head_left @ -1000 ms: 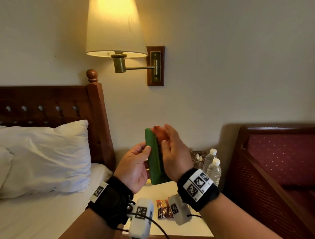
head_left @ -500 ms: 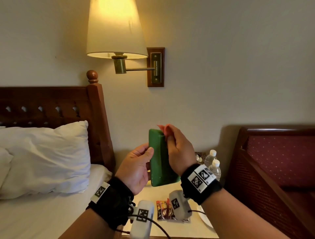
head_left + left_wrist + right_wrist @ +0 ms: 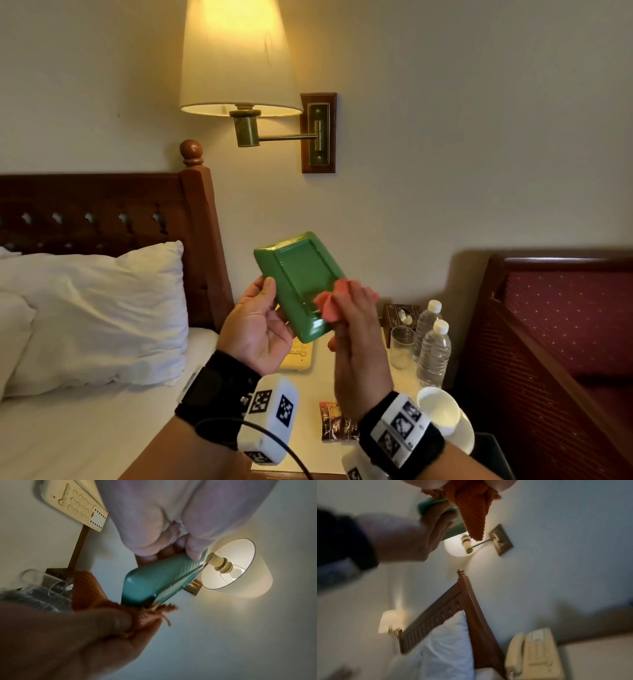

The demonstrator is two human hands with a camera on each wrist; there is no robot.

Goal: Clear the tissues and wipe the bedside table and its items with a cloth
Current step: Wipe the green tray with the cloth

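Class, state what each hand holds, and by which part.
Left hand grips the green tray by its lower left edge; right hand holds the bunched orange cloth.

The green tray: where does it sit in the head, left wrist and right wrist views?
Head: green tray at centre, tilted, held up.
Left wrist: centre, looking teal, beside the lit wall lamp.
Right wrist: only a blurred edge at top.
Shared landmark: the wall lamp.
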